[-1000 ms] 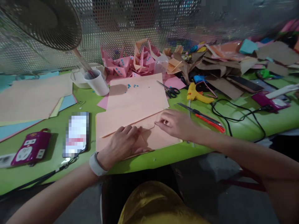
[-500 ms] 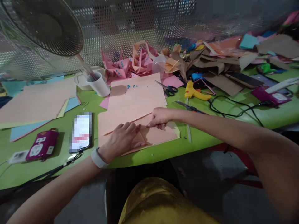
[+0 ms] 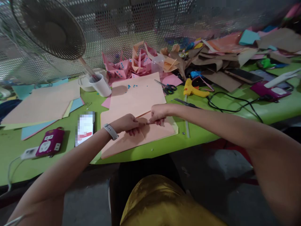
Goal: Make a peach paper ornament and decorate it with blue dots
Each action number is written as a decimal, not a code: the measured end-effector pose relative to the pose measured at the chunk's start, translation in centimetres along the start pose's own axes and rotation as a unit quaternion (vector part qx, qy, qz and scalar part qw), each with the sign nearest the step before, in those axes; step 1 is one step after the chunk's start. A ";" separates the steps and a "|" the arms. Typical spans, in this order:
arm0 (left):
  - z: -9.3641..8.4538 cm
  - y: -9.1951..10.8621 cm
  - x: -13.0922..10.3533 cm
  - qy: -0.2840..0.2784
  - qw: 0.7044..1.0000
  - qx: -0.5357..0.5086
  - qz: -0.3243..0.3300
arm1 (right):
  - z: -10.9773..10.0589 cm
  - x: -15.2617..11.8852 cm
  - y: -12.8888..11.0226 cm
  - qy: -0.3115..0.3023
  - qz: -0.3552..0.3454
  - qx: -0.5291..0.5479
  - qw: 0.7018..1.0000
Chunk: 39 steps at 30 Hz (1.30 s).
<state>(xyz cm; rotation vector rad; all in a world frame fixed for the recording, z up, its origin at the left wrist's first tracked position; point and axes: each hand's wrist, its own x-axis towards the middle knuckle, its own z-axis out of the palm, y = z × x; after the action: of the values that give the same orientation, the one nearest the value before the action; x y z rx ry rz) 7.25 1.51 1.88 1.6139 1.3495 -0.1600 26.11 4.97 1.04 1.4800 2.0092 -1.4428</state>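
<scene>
A folded peach paper point(image 3: 160, 133) lies near the table's front edge, with a faint crease running down its middle. My left hand point(image 3: 128, 124) is closed over its upper part, forefinger stretched toward the right and the other fingers curled on the paper. From the other side, my right hand point(image 3: 160, 113) is closed with its fingertips on the same paper, close to the left fingertips. Both hands meet near the paper's fold line. Whether the thumbs are under a layer is hidden. Behind the hands lies another peach sheet point(image 3: 138, 94) with small blue dots.
Scissors point(image 3: 168, 88), a yellow glue gun point(image 3: 194, 89) with its cord and a box cutter point(image 3: 187, 103) lie to the right. On the left are a phone point(image 3: 85, 128), a purple power strip point(image 3: 50, 141), a white cup point(image 3: 101, 86) and a fan point(image 3: 50, 31).
My left hand has lifted from lying flat on the paper, curled its fingers and shifted upward. The right hand keeps nearly the same place on the paper. The view has shifted slightly.
</scene>
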 end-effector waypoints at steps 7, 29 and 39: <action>0.4 -0.3 0.2 0.010 1.000 0.000 -0.010 | 0.0 -0.7 -0.3 -0.003 -0.008 0.005 1.000; 0.4 -2.6 -1.1 0.006 1.000 -0.011 0.008 | -0.5 -0.2 2.8 -0.002 0.002 0.072 0.997; 1.2 -6.1 -3.8 0.306 0.909 0.106 0.261 | -0.6 -0.8 2.9 -0.015 0.010 0.086 0.996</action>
<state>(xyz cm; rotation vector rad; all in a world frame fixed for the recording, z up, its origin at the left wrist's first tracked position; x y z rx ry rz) 1.45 -2.59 0.10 2.2703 1.3137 0.5883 29.07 4.98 0.31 1.5303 1.8865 -1.6560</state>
